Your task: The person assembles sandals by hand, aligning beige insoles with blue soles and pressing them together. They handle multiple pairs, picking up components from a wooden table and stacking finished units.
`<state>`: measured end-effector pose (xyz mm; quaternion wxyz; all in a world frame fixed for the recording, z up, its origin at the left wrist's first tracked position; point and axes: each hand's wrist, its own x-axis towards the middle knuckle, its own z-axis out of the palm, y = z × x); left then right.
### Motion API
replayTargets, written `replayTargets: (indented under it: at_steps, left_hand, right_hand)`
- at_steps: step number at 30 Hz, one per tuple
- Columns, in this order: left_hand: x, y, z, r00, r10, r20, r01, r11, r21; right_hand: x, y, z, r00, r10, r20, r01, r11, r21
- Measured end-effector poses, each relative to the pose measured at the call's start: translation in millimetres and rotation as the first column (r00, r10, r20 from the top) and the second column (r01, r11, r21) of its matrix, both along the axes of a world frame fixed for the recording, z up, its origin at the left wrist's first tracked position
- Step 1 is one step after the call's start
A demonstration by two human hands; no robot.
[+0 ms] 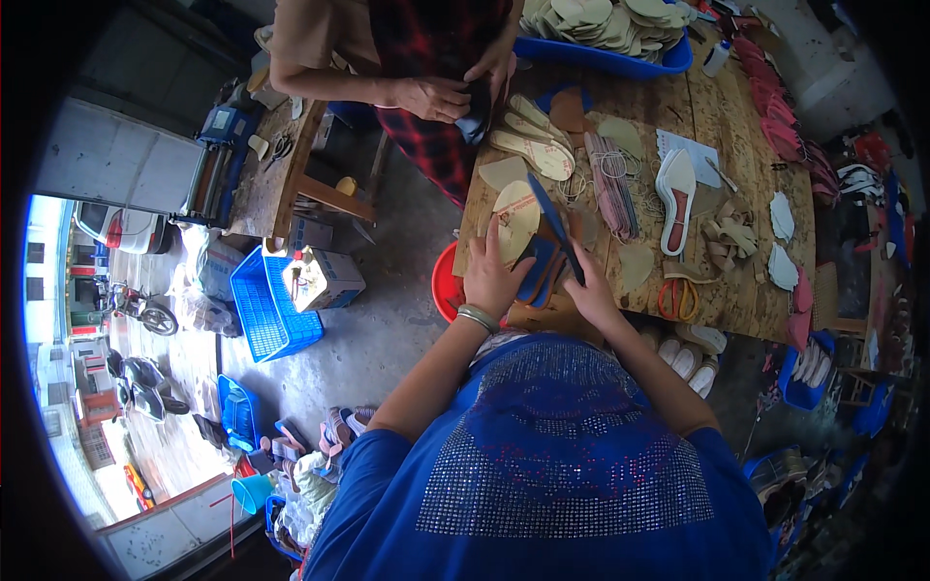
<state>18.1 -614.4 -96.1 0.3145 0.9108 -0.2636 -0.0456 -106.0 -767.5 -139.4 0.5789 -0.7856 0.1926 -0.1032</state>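
Note:
My left hand (492, 276) lies at the table's near left edge, index finger stretched onto a beige insole-shaped piece (520, 225) and thumb spread apart. In my right hand (592, 290) is the lower end of a long, flat, dark blue blade-like tool (552, 215), slanting up and left beside the beige piece. I cannot make out its exact kind. Between my hands lie blue and brown strap-like pieces (544, 276), partly hidden. Just beyond sit several pale insoles (533, 142).
Scissors (678, 298), a white shoe sole (675, 198) and a cord bundle (610, 184) lie on the wooden table (775, 261). Across from me a person's hands (436, 99) hold a dark piece. A red basin (447, 283) and blue crate (276, 308) stand left.

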Motion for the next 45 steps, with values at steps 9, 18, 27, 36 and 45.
replayTargets:
  at_steps: [9, 18, 27, 36, 45]
  left_hand:
    - [7.0, 8.6, -12.9, 0.997, 0.038, -0.064, -0.037, 0.999, 0.013]
    - [10.6, 10.5, -23.8, 0.986, 0.017, -0.164, -0.051, 0.977, -0.206]
    - [23.3, 21.4, -37.8, 0.802, -0.094, -0.589, -0.22, 0.872, -0.438]
    - [46.2, 44.8, -75.6, 0.865, 0.101, -0.492, -0.163, 0.983, -0.085]
    - [46.2, 42.7, -81.0, 0.983, 0.065, -0.171, -0.096, 0.979, -0.182]
  right_hand:
    - [3.9, 4.9, 5.1, 0.987, -0.147, -0.064, 0.101, 0.882, -0.459]
    - [10.2, 15.9, 4.4, 0.993, -0.113, -0.037, 0.11, 0.991, -0.082]
    - [8.5, 18.3, -1.0, 0.996, -0.027, -0.088, 0.087, 0.587, 0.805]
    - [8.2, 22.5, -6.7, 0.988, -0.134, -0.072, 0.139, 0.599, 0.789]
    - [0.6, 9.2, -13.4, 0.969, -0.222, -0.113, 0.236, 0.682, 0.692]
